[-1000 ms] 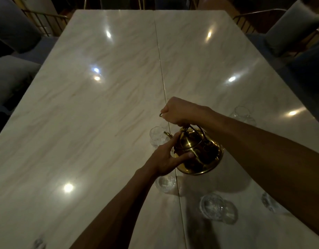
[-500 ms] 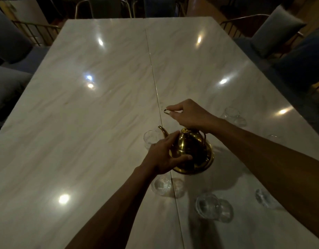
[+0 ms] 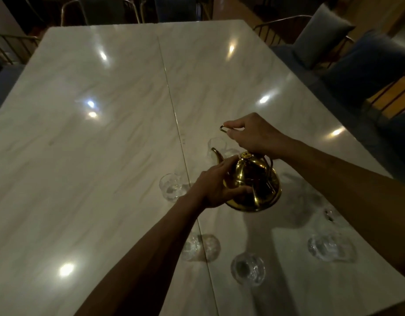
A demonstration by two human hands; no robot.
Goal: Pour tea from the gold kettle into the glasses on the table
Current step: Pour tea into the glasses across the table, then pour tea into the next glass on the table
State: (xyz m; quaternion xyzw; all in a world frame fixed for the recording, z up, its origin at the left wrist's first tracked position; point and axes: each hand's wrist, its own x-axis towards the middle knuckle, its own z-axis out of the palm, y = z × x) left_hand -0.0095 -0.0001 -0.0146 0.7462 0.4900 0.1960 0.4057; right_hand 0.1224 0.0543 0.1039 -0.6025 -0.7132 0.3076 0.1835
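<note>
The gold kettle (image 3: 254, 185) is held above the marble table (image 3: 105, 133), tilted with its curved spout pointing up and left. My right hand (image 3: 251, 133) grips the kettle's wire handle from above. My left hand (image 3: 217, 185) cups the kettle's left side, thumb under the body. A clear glass (image 3: 219, 147) stands just beyond the spout. Another glass (image 3: 171, 188) stands left of my left hand. Three more glasses sit nearer me: one (image 3: 197, 247) partly behind my left forearm, one (image 3: 248, 269) at centre, one (image 3: 329, 247) to the right.
A thin seam (image 3: 171, 99) runs down the table's middle. Chairs with blue cushions (image 3: 322, 35) line the right side, and metal-framed chairs (image 3: 10, 49) stand at the left and far end. The table's right edge lies close under my right forearm.
The kettle and both hands have moved to the right, away from the glass left of the seam. The spout now points at the farther glass. Both grips are unchanged.
</note>
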